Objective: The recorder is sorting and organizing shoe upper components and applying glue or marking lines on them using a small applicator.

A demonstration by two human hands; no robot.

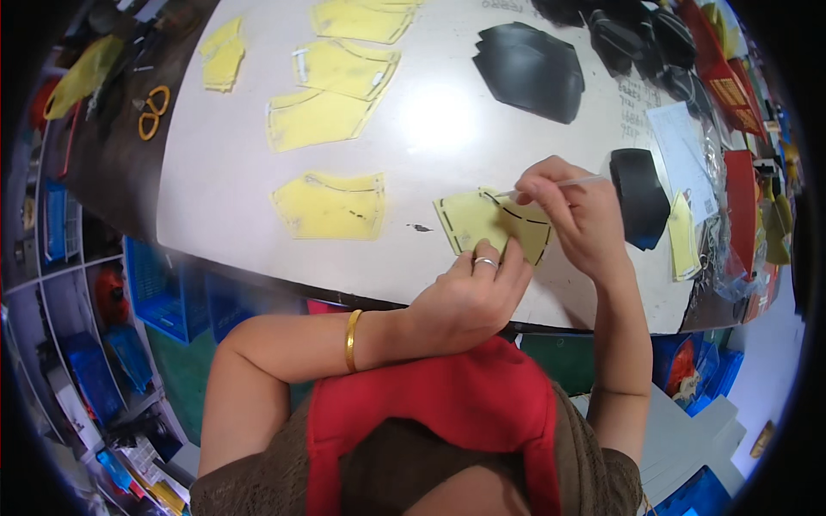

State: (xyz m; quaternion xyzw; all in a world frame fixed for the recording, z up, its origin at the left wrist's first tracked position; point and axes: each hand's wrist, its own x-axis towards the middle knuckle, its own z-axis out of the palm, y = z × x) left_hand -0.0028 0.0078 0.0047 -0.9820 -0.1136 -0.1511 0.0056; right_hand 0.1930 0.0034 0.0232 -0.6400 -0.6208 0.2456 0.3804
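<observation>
A yellow template (465,218) with dark dashed slots along its edges lies on the white table in front of me. My left hand (471,288), with a ring on one finger, presses it down with bent fingertips near its lower edge. In my right hand (578,215) a thin, pale pen (581,181) is pinched between thumb and fingers. Its tip end is over the template's upper edge, by a curved dark line. What lies under the template is hidden. To the left, another yellow template (331,206) rests flat, apart from both hands.
More yellow templates (318,120) lie at the back left. Stacks of black sheet pieces (533,73) (638,198) sit at the back and right. Orange-handled scissors (153,112) lie on the dark surface at left. Red trays (738,206) and a paper sheet (684,150) line the right edge.
</observation>
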